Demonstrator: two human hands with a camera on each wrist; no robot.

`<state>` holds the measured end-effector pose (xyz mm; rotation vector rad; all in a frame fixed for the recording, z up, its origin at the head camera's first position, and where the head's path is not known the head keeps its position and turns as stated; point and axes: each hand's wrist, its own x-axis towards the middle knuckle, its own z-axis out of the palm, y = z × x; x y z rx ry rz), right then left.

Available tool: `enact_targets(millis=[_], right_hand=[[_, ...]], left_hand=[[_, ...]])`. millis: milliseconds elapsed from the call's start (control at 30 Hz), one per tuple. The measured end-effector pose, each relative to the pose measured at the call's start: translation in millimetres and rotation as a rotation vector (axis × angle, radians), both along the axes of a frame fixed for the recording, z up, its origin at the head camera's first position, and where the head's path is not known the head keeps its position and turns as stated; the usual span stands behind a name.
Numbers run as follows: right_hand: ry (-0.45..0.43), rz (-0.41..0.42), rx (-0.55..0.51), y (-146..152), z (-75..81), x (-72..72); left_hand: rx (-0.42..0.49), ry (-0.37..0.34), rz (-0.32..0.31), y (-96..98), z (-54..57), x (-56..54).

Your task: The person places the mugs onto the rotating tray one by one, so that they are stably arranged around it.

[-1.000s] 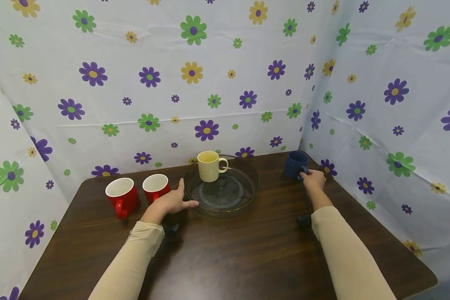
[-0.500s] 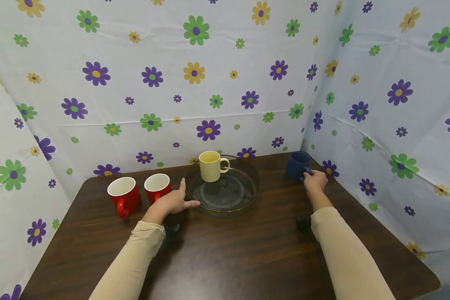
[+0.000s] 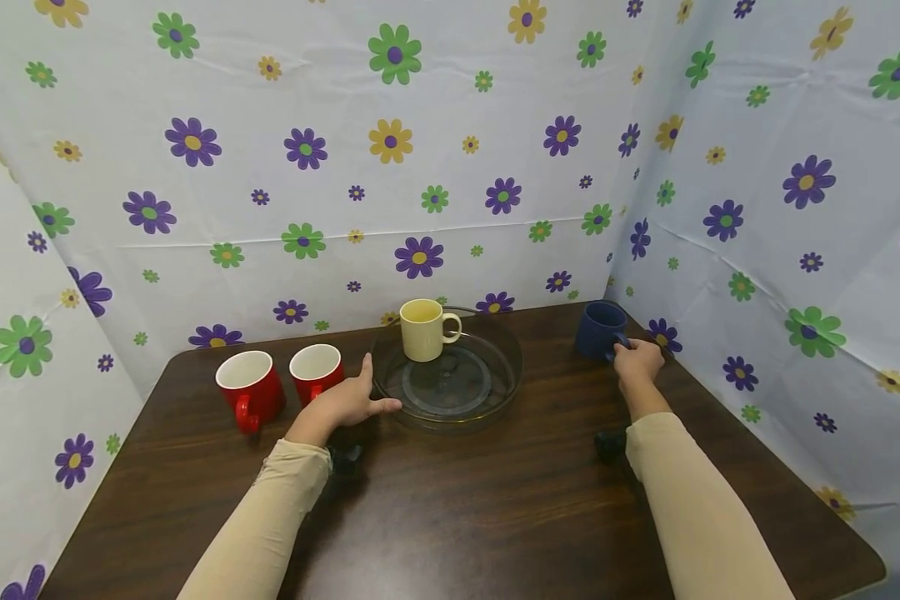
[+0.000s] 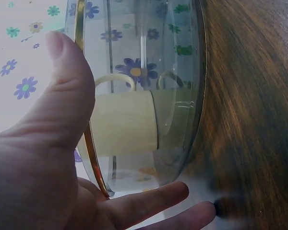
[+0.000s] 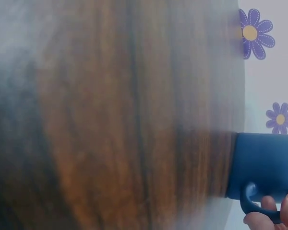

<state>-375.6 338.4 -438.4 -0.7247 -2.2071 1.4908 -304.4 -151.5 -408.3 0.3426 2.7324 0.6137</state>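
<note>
A round clear glass dish [image 3: 487, 408] sits toward the back of the table, with a yellow mug [image 3: 422, 332] upright inside it, handle to the right. My left hand [image 3: 342, 402] is at the dish's left side, thumb and fingers spread along its rim and wall; in the left wrist view the fingers [image 4: 149, 203] are extended beside the glass. At the far right corner stands a blue mug [image 3: 598, 332]. My right hand [image 3: 640, 367] pinches its handle [image 5: 249, 201] with fingertips and thumb.
Two red mugs with white insides, a larger one [image 3: 249, 387] and a smaller one [image 3: 315, 367], stand left of the dish, the smaller partly behind my left hand. Flower-patterned cloth [image 3: 307, 192] hangs behind the dark wooden table [image 3: 480, 517] and along its sides.
The head view has shifted slightly. Both hands stay where they were, the left at the dish and the right at the blue mug's handle.
</note>
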Motion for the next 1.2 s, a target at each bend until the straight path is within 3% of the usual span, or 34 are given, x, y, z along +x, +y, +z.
enact_targets(millis=[1200], right_hand=[[0.008,0.138,0.152,-4.0,26.1,-0.7]], left_hand=[[-0.003,0.000,0.002,0.6,-0.7,-0.7]])
